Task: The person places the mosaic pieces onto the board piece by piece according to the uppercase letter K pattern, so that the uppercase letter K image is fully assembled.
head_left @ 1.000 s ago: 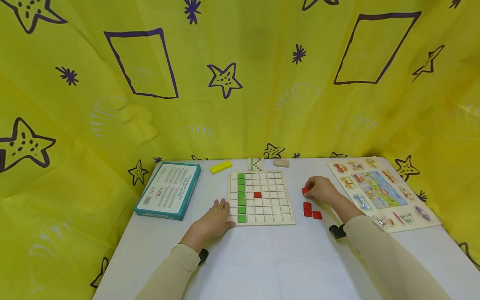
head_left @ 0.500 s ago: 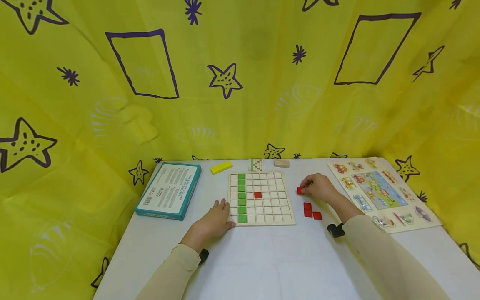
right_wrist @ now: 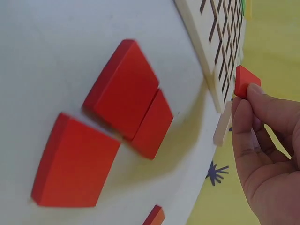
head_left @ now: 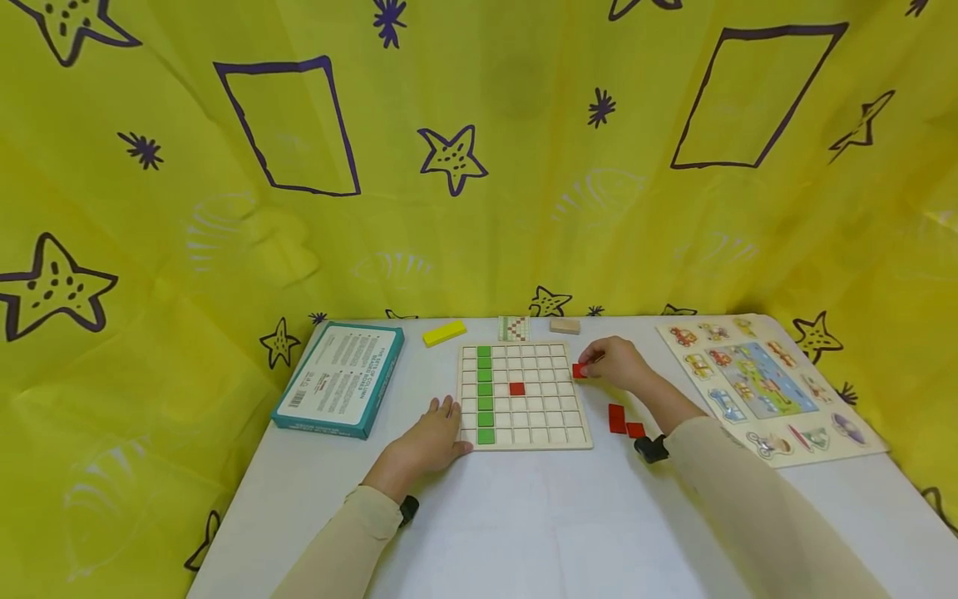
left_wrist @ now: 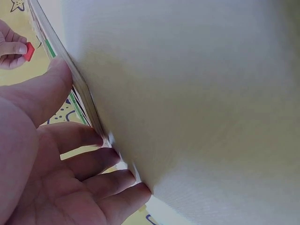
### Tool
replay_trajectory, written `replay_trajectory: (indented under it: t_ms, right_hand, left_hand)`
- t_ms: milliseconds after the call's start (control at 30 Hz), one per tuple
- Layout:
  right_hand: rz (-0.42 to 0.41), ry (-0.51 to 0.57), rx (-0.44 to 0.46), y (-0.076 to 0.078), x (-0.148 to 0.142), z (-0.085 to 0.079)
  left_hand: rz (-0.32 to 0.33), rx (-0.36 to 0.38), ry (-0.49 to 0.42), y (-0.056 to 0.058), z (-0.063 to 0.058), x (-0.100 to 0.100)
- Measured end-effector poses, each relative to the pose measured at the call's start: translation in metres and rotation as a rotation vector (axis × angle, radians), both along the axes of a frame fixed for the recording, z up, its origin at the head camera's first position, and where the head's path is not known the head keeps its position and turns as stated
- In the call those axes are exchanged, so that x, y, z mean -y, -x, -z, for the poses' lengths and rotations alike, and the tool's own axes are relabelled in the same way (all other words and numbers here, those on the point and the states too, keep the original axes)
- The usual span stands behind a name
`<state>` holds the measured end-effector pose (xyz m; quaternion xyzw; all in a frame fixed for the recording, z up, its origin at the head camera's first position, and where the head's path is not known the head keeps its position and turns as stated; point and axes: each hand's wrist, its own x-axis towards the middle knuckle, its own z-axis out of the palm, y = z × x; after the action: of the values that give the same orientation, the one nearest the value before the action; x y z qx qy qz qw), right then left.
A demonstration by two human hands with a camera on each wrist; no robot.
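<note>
My right hand (head_left: 617, 364) pinches a red square tile (head_left: 579, 370) between thumb and fingers, just off the right edge of a wooden grid board (head_left: 550, 401). In the right wrist view the pinched tile (right_wrist: 242, 80) is raised above the table. Green tiles (head_left: 485, 388) fill one column near the board's left side, and a single red tile (head_left: 516, 388) lies in a cell near the middle. At the board's lower left edge rests my left hand (head_left: 422, 445), fingers extended and thumb at the corner. Loose red tiles (head_left: 616, 418) lie right of the board.
Behind the board stand a patterned card (head_left: 514, 329), a yellow block (head_left: 445, 334) and a plain wooden block (head_left: 565, 327). A teal and white box (head_left: 340, 378) lies at the left, a picture puzzle (head_left: 771, 391) at the right. A yellow curtain (head_left: 516, 208) hangs behind.
My right hand has carried the pinched red tile leftward and slightly away from me, up to the board's right edge. The left hand stays in place.
</note>
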<state>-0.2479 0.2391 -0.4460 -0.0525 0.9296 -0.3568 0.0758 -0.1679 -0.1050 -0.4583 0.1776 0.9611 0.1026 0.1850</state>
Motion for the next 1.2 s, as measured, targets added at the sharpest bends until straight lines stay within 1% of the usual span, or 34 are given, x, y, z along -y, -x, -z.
replay_trajectory:
  t_ms: [167, 433, 767, 1033, 1200]
  right_hand:
    - [-0.009, 0.021, -0.002, 0.000, 0.011, -0.004]
    - [-0.023, 0.067, 0.021, 0.004, 0.033, -0.005]
    - [-0.088, 0.063, -0.017, 0.009, 0.065, -0.006]
    - [-0.100, 0.078, 0.024, 0.013, 0.085, -0.002]
    - [-0.106, 0.056, 0.009, 0.017, 0.093, -0.001]
  left_hand:
    - [0.003, -0.003, 0.007, 0.000, 0.000, 0.000]
    - [0.003, -0.005, 0.010, 0.001, 0.001, 0.000]
    - [0.009, -0.013, 0.025, 0.002, 0.003, 0.000]
    - [0.024, -0.023, 0.013, 0.001, 0.002, 0.001]
    - [0.018, -0.016, 0.012, 0.004, 0.005, 0.001]
